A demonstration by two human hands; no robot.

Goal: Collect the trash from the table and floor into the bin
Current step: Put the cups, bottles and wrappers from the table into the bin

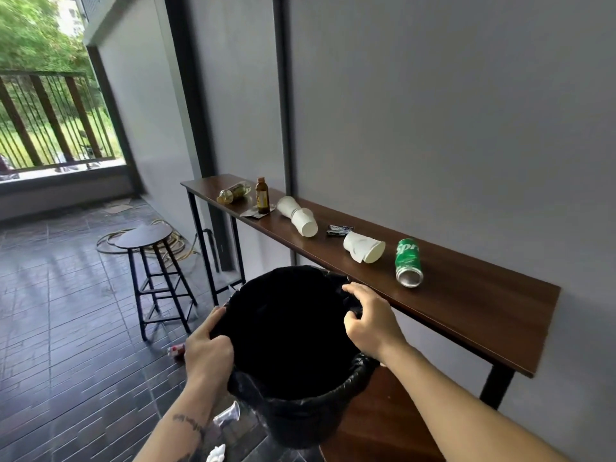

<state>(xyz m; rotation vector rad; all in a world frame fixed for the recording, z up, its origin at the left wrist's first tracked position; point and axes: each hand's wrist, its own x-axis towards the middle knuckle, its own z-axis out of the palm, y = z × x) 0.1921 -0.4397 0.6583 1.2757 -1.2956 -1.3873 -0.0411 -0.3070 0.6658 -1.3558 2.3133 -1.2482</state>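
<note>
Hands: L [206, 351] + R [370, 321] fingers curled on bin [293, 411] liner rim. Can [408, 263] on table [483, 305], just beyond R hand, lying on side, mouth toward bin. R nearer.

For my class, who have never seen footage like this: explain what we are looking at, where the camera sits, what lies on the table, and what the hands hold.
One camera, worn on a person's head, looks down at their bare hands. The left hand and right hand grip the black liner of a bin, holding it open. On the long table lie a green can, fallen paper cups, wrappers, a tipped bottle, and a brown bottle standing upright. Small litter lies on the floor.
</note>
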